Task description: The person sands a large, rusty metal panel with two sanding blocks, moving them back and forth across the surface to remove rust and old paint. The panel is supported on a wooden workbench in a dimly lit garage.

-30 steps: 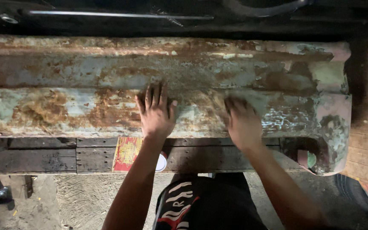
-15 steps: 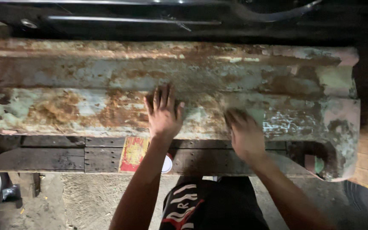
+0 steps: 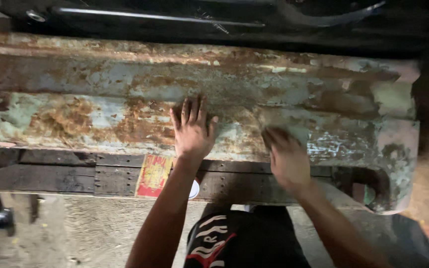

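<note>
metal panel (image 3: 125,99): rusty, flaking pale paint, matt | bench (image 3: 65,176): dark rough wood

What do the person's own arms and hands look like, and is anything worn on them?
Both forearms are bare: no sleeve reaches them in view. The left hand is bare, with no glove, ring or watch showing, and its fingers are sharp in the picture. The right hand also looks bare, but it is blurred, so small items on it cannot be ruled out.

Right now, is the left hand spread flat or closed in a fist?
Spread flat. The left hand lies palm down on the rusty panel, fingers straight and apart.
</note>
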